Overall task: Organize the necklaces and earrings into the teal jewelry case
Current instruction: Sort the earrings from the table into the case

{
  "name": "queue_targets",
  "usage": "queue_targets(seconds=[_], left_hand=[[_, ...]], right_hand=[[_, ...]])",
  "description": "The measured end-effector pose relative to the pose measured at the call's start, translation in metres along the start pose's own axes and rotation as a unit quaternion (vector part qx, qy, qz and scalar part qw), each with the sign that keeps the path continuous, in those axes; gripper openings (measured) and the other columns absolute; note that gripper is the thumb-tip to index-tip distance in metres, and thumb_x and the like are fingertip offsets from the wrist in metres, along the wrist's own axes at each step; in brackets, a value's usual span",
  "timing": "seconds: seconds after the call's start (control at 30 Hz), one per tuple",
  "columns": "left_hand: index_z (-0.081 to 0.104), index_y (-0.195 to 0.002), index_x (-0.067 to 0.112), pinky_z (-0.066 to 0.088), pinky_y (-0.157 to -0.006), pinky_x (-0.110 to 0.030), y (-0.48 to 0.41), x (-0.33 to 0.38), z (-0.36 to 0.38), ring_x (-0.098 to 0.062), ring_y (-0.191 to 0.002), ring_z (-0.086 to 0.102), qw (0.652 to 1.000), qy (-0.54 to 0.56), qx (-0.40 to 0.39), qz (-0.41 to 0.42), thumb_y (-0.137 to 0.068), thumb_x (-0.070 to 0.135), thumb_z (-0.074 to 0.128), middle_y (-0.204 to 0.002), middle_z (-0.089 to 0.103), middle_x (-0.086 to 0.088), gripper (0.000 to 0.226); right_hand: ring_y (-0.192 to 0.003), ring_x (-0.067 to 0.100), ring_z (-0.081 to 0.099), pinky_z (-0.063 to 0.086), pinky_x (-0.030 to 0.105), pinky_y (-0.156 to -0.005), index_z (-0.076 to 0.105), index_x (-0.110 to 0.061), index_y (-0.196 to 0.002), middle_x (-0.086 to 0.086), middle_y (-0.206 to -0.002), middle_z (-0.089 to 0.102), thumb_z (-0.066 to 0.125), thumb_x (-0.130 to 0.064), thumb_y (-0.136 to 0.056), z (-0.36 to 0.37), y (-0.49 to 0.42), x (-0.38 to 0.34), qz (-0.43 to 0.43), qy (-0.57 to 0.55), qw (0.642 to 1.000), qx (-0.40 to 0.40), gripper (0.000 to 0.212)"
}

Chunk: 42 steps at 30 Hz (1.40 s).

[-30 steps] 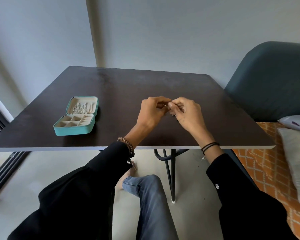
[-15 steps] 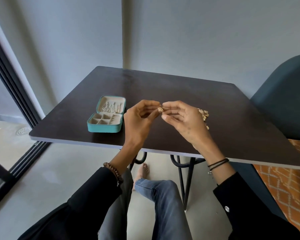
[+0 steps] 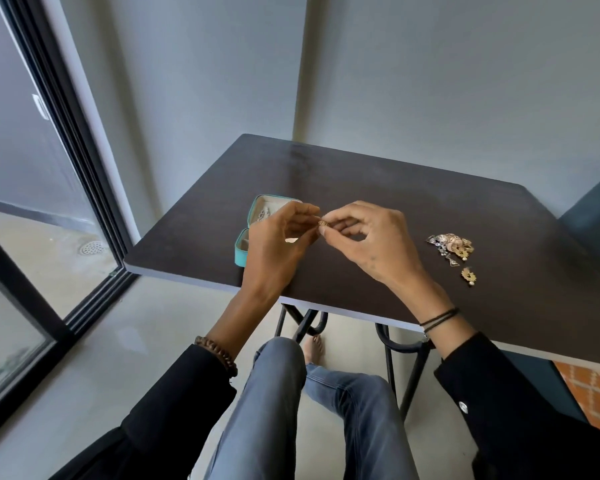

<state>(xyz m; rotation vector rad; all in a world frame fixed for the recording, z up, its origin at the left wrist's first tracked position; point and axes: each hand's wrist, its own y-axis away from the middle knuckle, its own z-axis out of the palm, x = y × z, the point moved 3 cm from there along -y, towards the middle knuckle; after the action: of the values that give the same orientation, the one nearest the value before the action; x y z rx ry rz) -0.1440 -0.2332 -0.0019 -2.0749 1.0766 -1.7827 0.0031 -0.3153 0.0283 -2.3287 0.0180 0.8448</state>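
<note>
A small round gold earring (image 3: pixel 322 223) is pinched between the fingertips of my left hand (image 3: pixel 278 247) and my right hand (image 3: pixel 368 240), held above the dark table (image 3: pixel 395 188). The open teal jewelry case (image 3: pixel 240 252) lies on the table just behind my left hand, which hides most of it; some jewelry shows in its lid (image 3: pixel 267 211). To the right of my right hand a heap of gold and silver jewelry (image 3: pixel 451 247) rests on the table, with one gold earring (image 3: pixel 468 275) lying apart, nearer me.
A glass sliding door with a dark frame (image 3: pixel 66 188) stands to the left. The table's near edge (image 3: pixel 201 278) runs over my knees. A dark teal chair (image 3: pixel 593 220) is at the right, an orange patterned fabric (image 3: pixel 589 386) below it.
The view has swung left and the hands with the earring have moved toward the case, now covering most of it. The jewelry heap on the right has come into full sight.
</note>
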Motion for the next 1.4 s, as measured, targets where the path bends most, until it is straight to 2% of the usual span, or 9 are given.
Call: queue_targets(seconds=[0.07, 0.2, 0.27, 0.4, 0.53, 0.87, 1.07, 1.17, 1.4], left_hand=[[0.074, -0.11, 0.016, 0.049, -0.078, -0.006, -0.001, -0.008, -0.011, 0.005, -0.09, 0.067, 0.998, -0.055, -0.001, -0.014, -0.086, 0.017, 0.079, -0.105, 0.073, 0.01, 0.024], [0.068, -0.125, 0.021, 0.062, -0.071, -0.032, 0.005, -0.039, -0.029, -0.02, -0.101, 0.068, 0.986, -0.126, 0.029, -0.106, -0.091, 0.019, 0.072, -0.134, 0.064, -0.002, 0.034], [0.064, -0.128, 0.02, 0.063, -0.071, -0.037, 0.012, -0.053, -0.031, -0.022, -0.103, 0.068, 0.984, -0.121, 0.014, -0.131, -0.092, 0.023, 0.072, -0.135, 0.062, -0.003, 0.037], [0.062, -0.127, 0.019, 0.062, -0.083, -0.032, 0.027, -0.067, -0.031, -0.017, -0.113, 0.063, 0.987, -0.087, 0.016, -0.132, -0.091, 0.02, 0.072, -0.136, 0.059, 0.0, 0.038], [0.061, -0.126, 0.021, 0.06, -0.091, -0.035, 0.033, -0.071, -0.031, -0.016, -0.118, 0.061, 0.99, -0.079, 0.014, -0.118, -0.09, 0.017, 0.072, -0.137, 0.058, 0.0, 0.038], [0.062, -0.125, 0.019, 0.058, -0.09, -0.029, 0.034, -0.07, -0.031, -0.016, -0.117, 0.061, 0.99, -0.071, 0.024, -0.121, -0.09, 0.017, 0.073, -0.134, 0.059, 0.0, 0.037], [0.061, -0.124, 0.019, 0.057, -0.089, -0.026, 0.035, -0.07, -0.03, -0.015, -0.116, 0.061, 0.99, -0.073, 0.026, -0.12, -0.091, 0.018, 0.072, -0.133, 0.059, -0.001, 0.035], [0.061, -0.124, 0.019, 0.058, -0.089, -0.028, 0.035, -0.071, -0.028, -0.016, -0.116, 0.061, 0.99, -0.073, 0.028, -0.121, -0.091, 0.018, 0.072, -0.132, 0.06, -0.001, 0.035], [0.061, -0.124, 0.019, 0.059, -0.09, -0.039, 0.031, -0.076, -0.022, -0.016, -0.117, 0.06, 0.987, -0.1, 0.026, -0.123, -0.091, 0.023, 0.072, -0.13, 0.06, 0.0, 0.035]], right_hand=[[-0.079, 0.007, 0.072, 0.061, 0.021, -0.074, 0.081, -0.014, -0.097, -0.006, -0.089, 0.075, 0.081, -0.018, -0.087, 0.009, -0.005, 0.003, 0.013, 0.0, 1.0, -0.011, 0.011], [-0.081, 0.004, 0.072, 0.061, 0.022, -0.077, 0.081, -0.015, -0.098, -0.009, -0.089, 0.075, 0.08, -0.02, -0.088, 0.027, -0.014, 0.012, 0.042, -0.008, 0.999, -0.031, 0.012], [-0.081, 0.003, 0.072, 0.061, 0.021, -0.078, 0.081, -0.014, -0.099, -0.008, -0.09, 0.076, 0.08, -0.02, -0.088, 0.036, -0.016, 0.016, 0.047, -0.007, 0.998, -0.048, 0.012], [-0.083, 0.002, 0.071, 0.059, 0.016, -0.078, 0.08, -0.012, -0.101, -0.005, -0.092, 0.074, 0.079, -0.018, -0.089, 0.052, -0.016, 0.023, 0.035, 0.012, 0.996, -0.085, 0.014], [-0.083, 0.006, 0.069, 0.056, 0.015, -0.074, 0.08, -0.014, -0.1, -0.004, -0.094, 0.074, 0.077, -0.018, -0.09, 0.061, -0.015, 0.027, 0.02, 0.04, 0.993, -0.106, 0.012], [-0.088, 0.007, 0.06, 0.054, 0.021, -0.069, 0.081, -0.019, -0.105, -0.015, -0.092, 0.067, 0.076, -0.025, -0.091, 0.066, -0.014, 0.026, -0.029, 0.093, 0.984, -0.146, 0.016], [-0.103, 0.008, 0.054, 0.057, 0.038, -0.074, 0.077, -0.026, -0.118, -0.011, -0.112, 0.07, 0.065, -0.031, -0.096, 0.068, -0.013, 0.027, -0.024, 0.134, 0.975, -0.173, 0.025], [-0.105, 0.007, 0.054, 0.057, 0.037, -0.074, 0.069, -0.027, -0.128, -0.01, -0.119, 0.064, 0.06, -0.029, -0.099, 0.067, -0.007, 0.023, -0.026, 0.154, 0.971, -0.179, 0.031], [-0.115, 0.008, 0.049, 0.057, 0.035, -0.074, 0.07, -0.025, -0.128, -0.009, -0.126, 0.059, 0.055, -0.028, -0.102, 0.067, -0.004, 0.022, -0.031, 0.196, 0.962, -0.188, 0.03]])
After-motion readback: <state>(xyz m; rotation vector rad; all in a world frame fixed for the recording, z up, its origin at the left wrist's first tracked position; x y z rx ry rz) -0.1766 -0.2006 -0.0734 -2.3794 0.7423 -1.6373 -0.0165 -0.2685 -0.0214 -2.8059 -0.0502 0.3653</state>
